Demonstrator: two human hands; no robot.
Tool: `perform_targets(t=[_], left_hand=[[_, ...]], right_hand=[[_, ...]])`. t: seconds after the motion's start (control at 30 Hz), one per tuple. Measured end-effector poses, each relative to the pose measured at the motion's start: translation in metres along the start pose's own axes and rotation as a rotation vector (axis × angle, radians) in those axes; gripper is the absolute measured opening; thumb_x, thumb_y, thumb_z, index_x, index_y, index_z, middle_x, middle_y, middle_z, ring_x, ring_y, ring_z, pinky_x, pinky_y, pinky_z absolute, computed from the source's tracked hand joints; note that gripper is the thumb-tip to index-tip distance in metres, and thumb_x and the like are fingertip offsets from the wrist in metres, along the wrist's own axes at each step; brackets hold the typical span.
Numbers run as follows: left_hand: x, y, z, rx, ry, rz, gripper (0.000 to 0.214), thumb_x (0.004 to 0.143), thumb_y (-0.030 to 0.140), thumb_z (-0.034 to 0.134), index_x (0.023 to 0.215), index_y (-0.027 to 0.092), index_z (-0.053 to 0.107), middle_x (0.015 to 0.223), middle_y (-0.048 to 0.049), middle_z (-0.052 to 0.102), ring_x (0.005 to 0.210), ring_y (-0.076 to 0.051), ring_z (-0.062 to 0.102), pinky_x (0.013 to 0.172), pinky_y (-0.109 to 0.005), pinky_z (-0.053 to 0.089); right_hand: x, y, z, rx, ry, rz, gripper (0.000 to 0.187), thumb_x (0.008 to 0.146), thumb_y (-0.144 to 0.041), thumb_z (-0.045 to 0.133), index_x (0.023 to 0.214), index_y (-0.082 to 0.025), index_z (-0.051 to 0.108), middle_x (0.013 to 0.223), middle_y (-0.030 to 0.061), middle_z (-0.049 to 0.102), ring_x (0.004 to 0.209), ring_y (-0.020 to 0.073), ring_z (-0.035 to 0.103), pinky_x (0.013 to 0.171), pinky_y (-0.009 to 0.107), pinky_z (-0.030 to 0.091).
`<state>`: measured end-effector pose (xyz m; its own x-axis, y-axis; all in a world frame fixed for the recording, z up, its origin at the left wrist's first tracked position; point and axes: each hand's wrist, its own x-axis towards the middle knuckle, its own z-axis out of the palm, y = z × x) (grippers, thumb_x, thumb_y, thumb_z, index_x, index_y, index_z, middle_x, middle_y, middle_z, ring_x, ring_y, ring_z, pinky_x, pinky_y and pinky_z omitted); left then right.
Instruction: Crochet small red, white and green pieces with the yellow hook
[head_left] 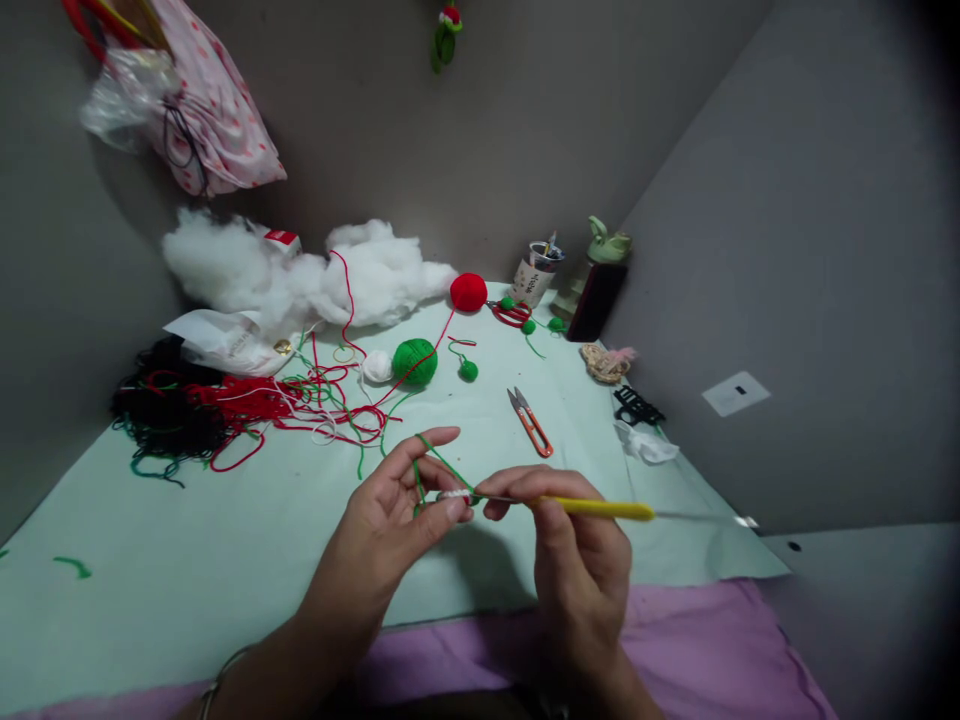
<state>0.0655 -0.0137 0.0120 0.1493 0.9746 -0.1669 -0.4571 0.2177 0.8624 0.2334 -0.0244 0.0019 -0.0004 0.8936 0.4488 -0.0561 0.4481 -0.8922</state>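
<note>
My left hand (401, 510) pinches a small crochet piece (454, 495) in white, with some red and green, between thumb and fingers. Green yarn (450, 468) loops over its raised index finger and runs down to the piece. In my right hand (574, 530) is a crochet hook (607, 509) with a yellow handle, held like a pen. The hook's thin metal tip reaches the right edge of the piece; the exact stitch is too small to make out. Beyond the hands lies a green yarn ball (415, 362).
Orange thread snips (530, 422) lie just past my right hand. A red yarn ball (469, 292), red-handled scissors (513, 314) and white stuffing (375, 275) sit at the back. Tangled red yarn (255, 400) spreads at left. A pen cup (536, 275) stands back right, beside a dark phone-like slab (596, 302).
</note>
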Motion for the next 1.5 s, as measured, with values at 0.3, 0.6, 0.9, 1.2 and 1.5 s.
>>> perform_targets(t=[0.3, 0.6, 0.9, 1.2, 1.5], left_hand=[[-0.002, 0.0, 0.0, 0.098, 0.039, 0.061, 0.048, 0.085, 0.024, 0.085, 0.129, 0.026, 0.068, 0.084, 0.0027, 0.067, 0.081, -0.015, 0.064, 0.08, -0.026, 0.051], [-0.004, 0.0, -0.001, 0.058, 0.032, 0.057, 0.046, 0.086, 0.023, 0.084, 0.128, 0.025, 0.067, 0.084, 0.0025, 0.066, 0.084, -0.016, 0.062, 0.082, -0.028, 0.049], [-0.001, -0.001, 0.001, -0.212, -0.058, -0.158, 0.065, 0.077, 0.03, 0.092, 0.135, 0.02, 0.066, 0.082, 0.0006, 0.068, 0.076, -0.014, 0.061, 0.074, -0.026, 0.049], [0.0, 0.005, 0.002, -0.224, -0.044, -0.141, 0.05, 0.079, 0.023, 0.09, 0.126, 0.019, 0.072, 0.083, -0.0002, 0.07, 0.074, -0.014, 0.065, 0.074, -0.027, 0.053], [0.001, -0.004, -0.001, -0.263, -0.082, -0.168, 0.049, 0.074, 0.029, 0.096, 0.12, 0.022, 0.079, 0.076, 0.0016, 0.069, 0.072, -0.01, 0.061, 0.072, -0.021, 0.047]], right_hand=[[-0.004, 0.0, -0.004, -0.44, -0.169, -0.406, 0.022, 0.107, -0.02, 0.048, 0.121, -0.023, 0.066, 0.11, 0.0115, 0.078, 0.095, 0.0212, 0.075, 0.076, 0.036, 0.064], [-0.004, 0.003, -0.001, -0.348, -0.111, -0.355, 0.023, 0.108, -0.023, 0.048, 0.12, -0.025, 0.067, 0.105, 0.0094, 0.079, 0.09, 0.022, 0.075, 0.072, 0.038, 0.064], [-0.006, 0.009, -0.001, -0.755, -0.141, -0.571, 0.047, 0.095, -0.009, 0.069, 0.138, -0.03, 0.067, 0.105, 0.0069, 0.077, 0.097, 0.0229, 0.075, 0.077, 0.035, 0.066], [0.003, 0.005, 0.008, 0.039, 0.002, -0.064, 0.022, 0.106, -0.022, 0.056, 0.107, -0.027, 0.077, 0.096, 0.0048, 0.074, 0.087, 0.0186, 0.07, 0.073, 0.033, 0.061], [-0.009, 0.012, -0.002, -0.595, -0.164, -0.42, 0.046, 0.096, -0.013, 0.068, 0.136, -0.035, 0.07, 0.11, 0.0064, 0.077, 0.099, 0.0252, 0.075, 0.081, 0.039, 0.065]])
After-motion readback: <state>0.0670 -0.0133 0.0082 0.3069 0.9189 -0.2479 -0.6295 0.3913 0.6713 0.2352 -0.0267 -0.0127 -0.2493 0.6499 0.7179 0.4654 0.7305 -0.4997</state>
